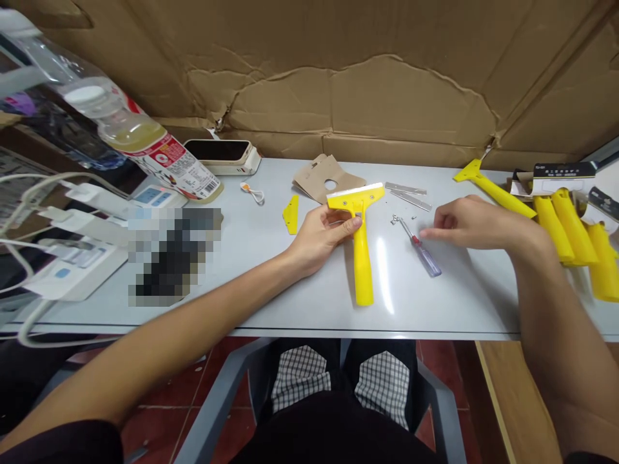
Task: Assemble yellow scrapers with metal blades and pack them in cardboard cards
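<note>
My left hand (316, 240) is closed around the neck of a yellow scraper (363, 267), thumb pressed on its front. The scraper's wide head points away from me, with a metal strip along its top edge and the handle towards me. My right hand (467, 224) hovers over the table with loosely bent fingers and nothing visible in them. Its fingertips are just right of a screwdriver (426, 259) with a clear handle and red collar. Small screws (394, 220) lie by the screwdriver's tip. Behind them rest thin metal blades (410, 194). A loose yellow plate (291, 215) lies left of the scraper.
Brown cardboard pieces (319, 180) lie behind the scraper. At right are another yellow scraper (503, 193) and several packaged yellow handles (573, 225). Leftwards stand a drink bottle (164, 154), a phone-like device (217, 151), a short white cable (254, 192) and power strips (72, 270) with cables.
</note>
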`<state>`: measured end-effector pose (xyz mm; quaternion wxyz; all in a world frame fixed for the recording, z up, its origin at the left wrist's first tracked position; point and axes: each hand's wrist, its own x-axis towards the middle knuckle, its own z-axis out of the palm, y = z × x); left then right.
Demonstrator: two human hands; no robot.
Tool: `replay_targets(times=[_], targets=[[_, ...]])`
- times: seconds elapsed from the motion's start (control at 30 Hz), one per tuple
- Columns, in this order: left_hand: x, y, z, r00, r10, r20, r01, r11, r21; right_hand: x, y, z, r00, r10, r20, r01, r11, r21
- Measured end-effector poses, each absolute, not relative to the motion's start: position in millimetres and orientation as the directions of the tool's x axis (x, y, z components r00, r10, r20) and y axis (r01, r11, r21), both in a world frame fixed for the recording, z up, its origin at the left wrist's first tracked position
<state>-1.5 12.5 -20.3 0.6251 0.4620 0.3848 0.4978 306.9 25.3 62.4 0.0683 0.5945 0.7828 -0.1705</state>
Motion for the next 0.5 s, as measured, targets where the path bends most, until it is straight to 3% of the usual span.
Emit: replay_targets(times=[0.5], targets=[[-4, 11, -21, 0.209, 0.978, -0.015, -0.188, 0.055, 0.981, 298, 19, 44, -0.279, 0.903, -0.326, 0.96, 0.251, -0.124]])
